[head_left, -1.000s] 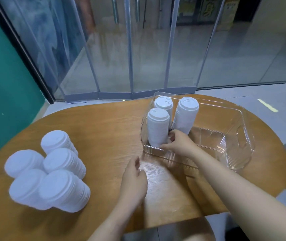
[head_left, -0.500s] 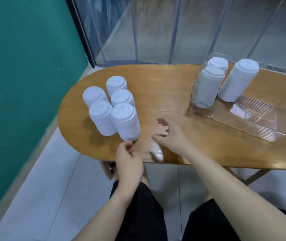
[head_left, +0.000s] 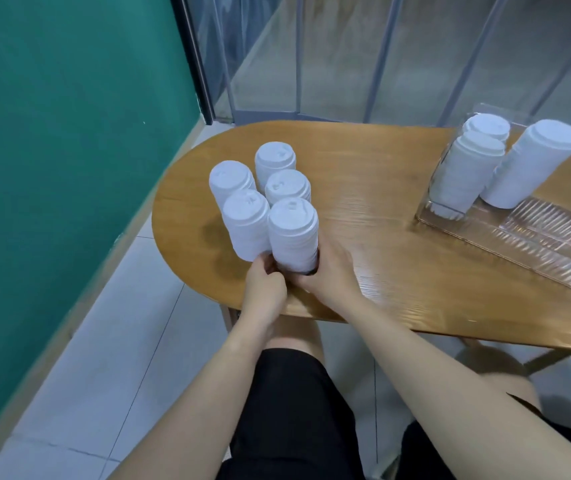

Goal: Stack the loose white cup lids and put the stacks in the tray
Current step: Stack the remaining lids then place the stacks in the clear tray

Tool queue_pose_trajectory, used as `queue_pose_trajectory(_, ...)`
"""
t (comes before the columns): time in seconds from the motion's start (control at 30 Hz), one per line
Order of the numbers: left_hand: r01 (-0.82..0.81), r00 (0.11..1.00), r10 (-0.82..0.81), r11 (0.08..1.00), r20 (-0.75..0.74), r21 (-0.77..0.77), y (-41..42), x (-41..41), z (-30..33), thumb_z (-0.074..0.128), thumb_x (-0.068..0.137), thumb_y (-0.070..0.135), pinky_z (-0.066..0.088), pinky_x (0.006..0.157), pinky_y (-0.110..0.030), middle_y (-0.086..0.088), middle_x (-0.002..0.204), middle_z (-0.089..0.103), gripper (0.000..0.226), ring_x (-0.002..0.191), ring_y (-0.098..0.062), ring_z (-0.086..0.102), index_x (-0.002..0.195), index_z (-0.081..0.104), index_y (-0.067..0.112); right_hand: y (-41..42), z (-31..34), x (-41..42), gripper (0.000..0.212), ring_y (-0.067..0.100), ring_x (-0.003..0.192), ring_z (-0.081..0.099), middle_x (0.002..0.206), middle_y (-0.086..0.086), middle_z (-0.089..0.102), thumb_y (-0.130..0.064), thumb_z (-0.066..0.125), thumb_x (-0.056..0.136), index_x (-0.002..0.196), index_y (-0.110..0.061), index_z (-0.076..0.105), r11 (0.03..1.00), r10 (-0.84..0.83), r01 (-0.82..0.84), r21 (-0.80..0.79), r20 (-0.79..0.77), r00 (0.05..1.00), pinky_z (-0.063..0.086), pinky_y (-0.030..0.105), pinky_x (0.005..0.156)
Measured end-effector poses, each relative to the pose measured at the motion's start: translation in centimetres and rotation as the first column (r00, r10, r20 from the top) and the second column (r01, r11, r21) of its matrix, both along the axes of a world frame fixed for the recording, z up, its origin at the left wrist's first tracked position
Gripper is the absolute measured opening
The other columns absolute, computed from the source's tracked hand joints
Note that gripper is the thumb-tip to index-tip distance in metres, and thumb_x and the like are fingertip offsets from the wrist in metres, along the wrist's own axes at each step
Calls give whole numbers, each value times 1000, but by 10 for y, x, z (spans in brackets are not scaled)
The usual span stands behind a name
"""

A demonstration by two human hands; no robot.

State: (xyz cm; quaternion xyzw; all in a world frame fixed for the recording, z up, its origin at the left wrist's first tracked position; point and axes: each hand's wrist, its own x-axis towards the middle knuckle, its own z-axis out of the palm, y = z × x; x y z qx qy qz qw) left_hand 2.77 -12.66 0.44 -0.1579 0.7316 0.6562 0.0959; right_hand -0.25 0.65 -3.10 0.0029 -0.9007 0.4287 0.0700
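Several stacks of white cup lids stand in a cluster on the left end of the wooden table (head_left: pixel 374 174). The nearest stack (head_left: pixel 292 233) is gripped at its base from both sides: my left hand (head_left: pixel 265 289) curls round its left side and my right hand (head_left: pixel 329 271) round its right. Beside it stands another stack (head_left: pixel 246 226), with three more behind. At the right, the clear plastic tray (head_left: pixel 526 233) holds three stacks of lids (head_left: pixel 471 171) at its far-left end.
A green wall (head_left: pixel 69 150) runs along the left, with glass panels behind the table. The table's rounded front edge lies just under my hands. My knees in black shorts are below it, above a tiled floor.
My right hand left the tray and both hands came to the left cluster, closing round the base of the nearest stack. The view swung left and down.
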Motion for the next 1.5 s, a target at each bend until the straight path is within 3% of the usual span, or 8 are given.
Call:
queue_pose_trajectory(0.37,15,998,-21,995,65,94,-2,-10,1,46,87,1,50,107,-39,3,124,72,51,119,-17,64,131,65,18,9,-1,4,56,7,100,65,106,-17,69,-45,89,65,113,-33,61,993,18,-19,-115,-13,1000,55,42,85)
queue_pose_trajectory(0.57,42,996,-51,993,74,113,10,-1,5,53,82,14,55,103,-47,-4,116,75,46,114,-25,69,126,67,16,26,13,18,61,-6,107,63,114,-24,69,-28,93,71,113,-51,55,977,29,-25,-211,20,999,52,23,88)
queue_pose_trajectory(0.9,254,952,-247,967,-181,12,93,12,39,48,98,-6,46,102,-21,13,128,61,50,119,-3,58,138,51,24,102,52,40,49,-3,99,68,106,-19,74,-18,90,73,111,-36,64,958,-110,98,-270,-29,993,53,21,82)
queue_pose_trajectory(1.0,340,914,-336,940,-229,-22,126,8,52,44,95,-10,45,92,-8,28,118,56,55,110,14,55,127,47,34,133,70,45,48,-4,97,67,104,-20,73,-20,91,73,109,-36,63,948,-178,154,-278,-63,982,51,16,77)
queue_pose_trajectory(1.1,400,877,-401,914,-263,-60,159,2,63,44,94,-9,41,85,-1,29,114,59,52,108,13,57,118,51,37,167,88,50,50,-8,98,66,103,-24,72,-28,94,70,109,-37,63,945,-233,206,-256,-80,969,45,9,73)
queue_pose_trajectory(1.23,491,819,-498,865,-284,-100,199,-5,75,43,93,-6,44,90,-4,21,119,66,50,113,9,59,126,58,28,217,103,54,53,-16,96,62,102,-26,69,-29,97,67,104,-42,61,941,-279,262,-214,-53,959,48,9,76)
queue_pose_trajectory(1.4,542,793,-540,837,-284,-77,259,-24,84,45,95,-3,47,102,-23,9,124,70,48,116,0,62,133,61,20,278,112,42,56,-12,93,64,99,-25,69,-34,98,62,103,-40,62,920,-345,336,-203,-10,939,52,16,77)
queue_pose_trajectory(1.5,553,789,-555,828,-262,-88,292,-40,84,47,97,0,48,92,-17,10,114,70,37,108,-3,63,123,63,19,310,110,26,59,0,99,68,106,-16,74,-40,95,56,106,-35,64,896,-395,391,-212,26,918,54,24,81)
